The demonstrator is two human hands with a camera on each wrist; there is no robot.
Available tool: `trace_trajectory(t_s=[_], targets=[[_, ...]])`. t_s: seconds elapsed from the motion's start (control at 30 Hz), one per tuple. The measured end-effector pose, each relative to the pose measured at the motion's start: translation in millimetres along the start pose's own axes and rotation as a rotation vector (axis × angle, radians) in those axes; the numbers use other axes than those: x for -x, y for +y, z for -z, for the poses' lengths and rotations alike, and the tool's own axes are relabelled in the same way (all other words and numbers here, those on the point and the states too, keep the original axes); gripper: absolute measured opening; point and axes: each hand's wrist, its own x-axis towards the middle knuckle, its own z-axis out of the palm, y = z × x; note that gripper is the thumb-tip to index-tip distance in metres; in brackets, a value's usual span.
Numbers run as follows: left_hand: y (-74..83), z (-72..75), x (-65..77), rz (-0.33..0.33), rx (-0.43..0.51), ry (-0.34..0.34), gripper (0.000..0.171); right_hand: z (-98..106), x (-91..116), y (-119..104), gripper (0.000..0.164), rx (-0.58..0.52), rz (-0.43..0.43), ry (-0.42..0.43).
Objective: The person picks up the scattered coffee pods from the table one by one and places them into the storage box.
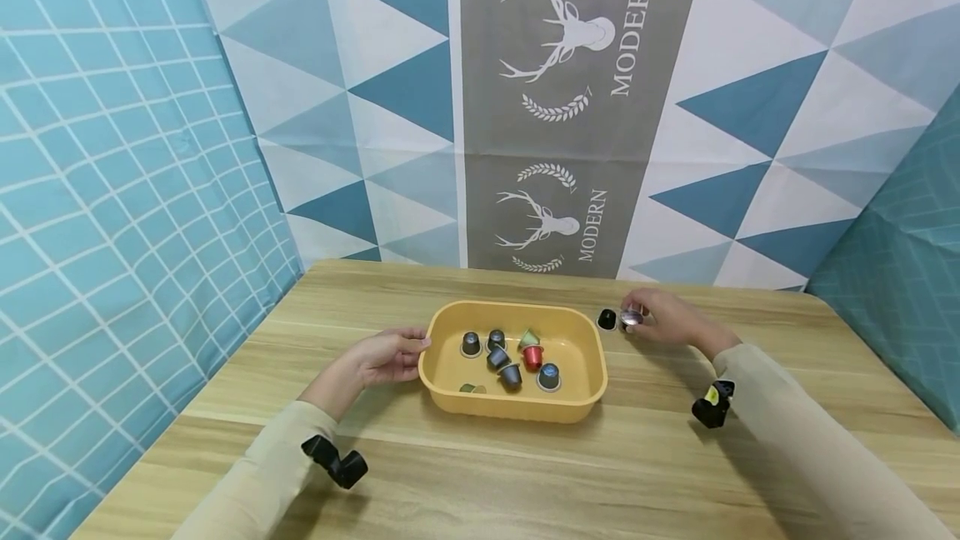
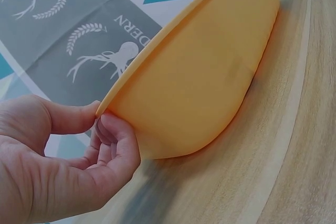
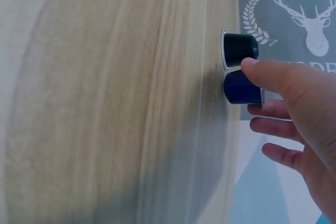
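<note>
At the left end of a yellow plastic basin (image 1: 510,407), my left hand (image 1: 387,356) pinches the rim between thumb and curled fingers. My right hand (image 1: 663,317) is beyond the basin's right end, holding a dark blue coffee capsule (image 3: 243,87) between thumb and fingers. Its silver lid (image 1: 632,317) faces up in the head view. Close beside it, a black coffee capsule (image 1: 607,319) stands lid-down on the table. Inside the basin lie several capsules: dark ones, a red capsule (image 1: 532,357), a blue capsule (image 1: 549,377) and a green capsule (image 1: 528,339).
The wood-grain table (image 1: 480,473) runs back to a patterned cloth (image 1: 405,107) with triangles and deer heads. Blue gridded cloth (image 1: 112,190) hangs at the left, teal cloth (image 1: 892,248) at the right. In the basin's front left corner a greenish piece (image 1: 472,388) is partly hidden.
</note>
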Motion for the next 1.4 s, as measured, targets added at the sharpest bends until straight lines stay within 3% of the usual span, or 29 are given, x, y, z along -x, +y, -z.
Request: trace_trajectory(t_s=[0.43,0.8,1.4], targets=[[0.1,1.4,-0.5,0.003,0.000,0.003,0.028,3.6,14.4,-12.3,0.021,0.009,-0.038,0.012],[0.7,1.3,-1.7,0.007,-0.001,-0.011,0.020,-0.8,20.6,-16.8,0.027,0.132,0.092,0.122],[-1.3,1.2,-1.9,0.008,0.012,-0.003,0.019,1.8,20.0,-30.9,0.028,0.205,0.173,0.139]])
